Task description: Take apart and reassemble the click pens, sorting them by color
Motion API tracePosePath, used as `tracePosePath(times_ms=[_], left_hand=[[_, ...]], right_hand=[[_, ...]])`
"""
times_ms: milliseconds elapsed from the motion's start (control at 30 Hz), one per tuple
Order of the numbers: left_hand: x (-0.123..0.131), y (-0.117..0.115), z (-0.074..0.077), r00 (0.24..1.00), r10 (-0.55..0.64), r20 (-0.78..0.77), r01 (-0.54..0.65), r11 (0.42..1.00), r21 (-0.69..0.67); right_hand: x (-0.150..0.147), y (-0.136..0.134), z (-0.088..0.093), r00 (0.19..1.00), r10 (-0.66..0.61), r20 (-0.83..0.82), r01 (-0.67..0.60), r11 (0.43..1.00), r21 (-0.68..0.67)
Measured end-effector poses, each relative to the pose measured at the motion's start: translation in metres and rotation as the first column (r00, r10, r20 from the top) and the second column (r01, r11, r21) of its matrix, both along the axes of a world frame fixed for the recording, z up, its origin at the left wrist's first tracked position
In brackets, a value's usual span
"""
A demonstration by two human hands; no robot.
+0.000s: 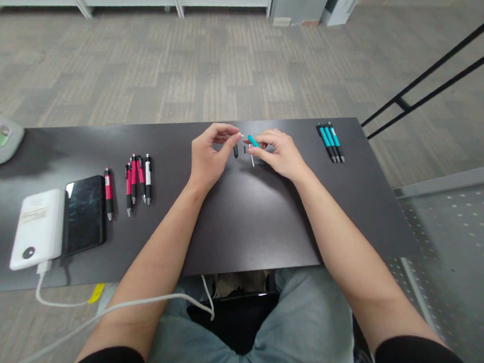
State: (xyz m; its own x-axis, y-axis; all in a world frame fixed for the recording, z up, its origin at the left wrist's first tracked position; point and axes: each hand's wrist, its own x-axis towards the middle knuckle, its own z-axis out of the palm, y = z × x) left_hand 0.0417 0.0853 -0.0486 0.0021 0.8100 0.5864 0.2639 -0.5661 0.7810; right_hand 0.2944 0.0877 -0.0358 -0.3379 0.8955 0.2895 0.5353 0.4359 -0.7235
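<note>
Near the far edge of the dark table, my left hand (214,153) pinches a small whitish part (242,135) between thumb and fingertips; its exact kind is too small to tell. Close beside it, my right hand (277,150) is closed on a turquoise pen barrel (253,141), tilted, with its end toward the left fingers. On the tabletop below the fingers lie a black pen part (235,150), a tiny dark piece (245,149) and a thin pale pen refill (252,159).
Several turquoise pens (330,142) lie at the right. Several red pens (134,179) and a white pen (148,178) lie left, beside a black phone (84,213) and white power bank (38,227). A white cable (151,300) crosses my left forearm. A jug (4,134) stands far left.
</note>
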Motion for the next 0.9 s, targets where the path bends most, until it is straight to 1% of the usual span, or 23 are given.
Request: tracePosePath(times_ms=[167,300,400,533,600,667,767,833,900], left_hand=[[0.001,-0.002,0.001,0.999,-0.031,-0.033,0.031,0.999,-0.017],[0.000,-0.002,0.001,0.995,-0.095,-0.034,0.094,0.995,-0.016],[-0.001,-0.001,-0.001,0.989,-0.146,-0.008,0.146,0.989,-0.025],[0.000,0.001,-0.004,0.980,-0.200,0.017,0.201,0.978,-0.061],[0.001,0.003,-0.005,0.978,-0.207,0.028,0.209,0.975,-0.073],[0.001,0.006,-0.006,0.977,-0.193,0.087,0.199,0.977,-0.075],[-0.001,0.012,-0.008,0.972,-0.122,0.202,0.141,0.987,-0.082],[-0.003,0.017,-0.009,0.970,-0.076,0.229,0.097,0.992,-0.081],[-0.005,0.022,-0.012,0.969,-0.058,0.238,0.074,0.996,-0.059]], right_hand=[[-0.002,0.001,-0.001,1.000,0.018,0.023,-0.018,1.000,0.010],[-0.005,0.001,-0.004,0.999,0.041,-0.008,-0.041,0.999,0.017],[-0.009,0.000,-0.004,0.998,0.043,-0.042,-0.042,0.999,0.004],[-0.013,-0.002,0.001,0.997,0.043,-0.056,-0.045,0.999,-0.027],[-0.013,-0.004,0.004,0.997,0.060,-0.047,-0.062,0.997,-0.041],[-0.011,-0.006,0.006,0.998,0.056,-0.041,-0.058,0.997,-0.050],[-0.009,-0.008,0.006,0.998,-0.046,0.039,0.049,0.997,-0.062],[-0.008,-0.009,0.007,0.980,-0.117,0.159,0.129,0.990,-0.062],[-0.009,-0.011,0.008,0.949,-0.142,0.280,0.167,0.984,-0.066]])
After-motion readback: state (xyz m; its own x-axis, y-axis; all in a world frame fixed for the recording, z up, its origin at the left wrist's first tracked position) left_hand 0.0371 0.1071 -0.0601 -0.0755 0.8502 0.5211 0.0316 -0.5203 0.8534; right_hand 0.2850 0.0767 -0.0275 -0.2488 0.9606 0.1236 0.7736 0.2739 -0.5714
